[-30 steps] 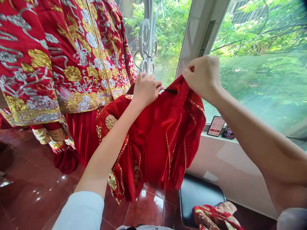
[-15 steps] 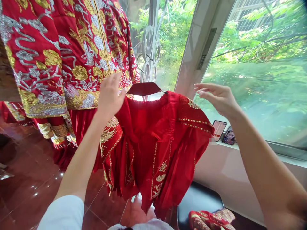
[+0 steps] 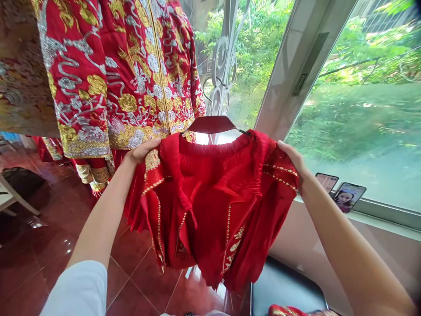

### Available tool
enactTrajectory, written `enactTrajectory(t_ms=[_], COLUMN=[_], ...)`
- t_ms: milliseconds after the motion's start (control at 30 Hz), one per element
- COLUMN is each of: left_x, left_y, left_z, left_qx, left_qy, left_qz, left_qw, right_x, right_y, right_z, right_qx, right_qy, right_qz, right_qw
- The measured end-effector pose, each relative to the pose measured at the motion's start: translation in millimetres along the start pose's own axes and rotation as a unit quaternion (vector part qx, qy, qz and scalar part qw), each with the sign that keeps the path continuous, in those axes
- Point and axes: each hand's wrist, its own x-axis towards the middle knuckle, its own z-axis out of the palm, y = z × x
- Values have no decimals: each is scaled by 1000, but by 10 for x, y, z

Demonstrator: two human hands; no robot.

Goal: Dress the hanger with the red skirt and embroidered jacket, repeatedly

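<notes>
A red skirt [image 3: 210,197] with a gathered waistband and gold-beaded trim hangs from a dark red hanger [image 3: 211,124], its front folds falling open. My left hand [image 3: 144,150] grips the skirt's left upper edge, thumb on top and the other fingers mostly hidden by cloth. On the opposite edge, my right hand [image 3: 292,159] is closed on the fabric near the beaded lines, its fingers partly out of sight behind it. The hanger's metal hook [image 3: 210,94] rises beside the white scrollwork.
A red jacket [image 3: 131,79] with gold and silver embroidery hangs at the left. White metal scrollwork [image 3: 219,66] stands before the window. Two phones [image 3: 349,196] lean on the sill at right. Below is a black chair [image 3: 286,285] with folded red-gold cloth [image 3: 286,310]; a pale chair leg [image 3: 19,193] shows left.
Both hands were raised off the cloth, fingers apart; they have come down and taken hold of the skirt's two upper sides. The skirt is spread wider, and the view has shifted left.
</notes>
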Motion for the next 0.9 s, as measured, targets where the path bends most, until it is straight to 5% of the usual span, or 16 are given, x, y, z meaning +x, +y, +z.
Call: enactTrajectory(t_ms=[100,333,567,667,800,900], left_x=[111,-191,-296,-229,-105,-7], left_y=[54,429,397,423,455,468], left_z=[-50,8,101,109,112,98], left_qx=[17,308,422,388,201,77], left_qy=[9,72,15,14,151,215], left_qz=[-2,163,240,241,214,204], left_qw=[1000,935,874,890,944,952], right_x=[-39,-202,161,278,314,311], right_y=[-21,-196,-345,-346,-349,-383], right_z=[-59,-199,-129,-118,-74,-45], right_qx=[111,-97,-119,-72,-44,-21], right_qy=[-45,62,-115,-145,-125,-93], right_qz=[80,-125,-187,-199,-172,-139], right_qw=[990,986,968,966,976,986])
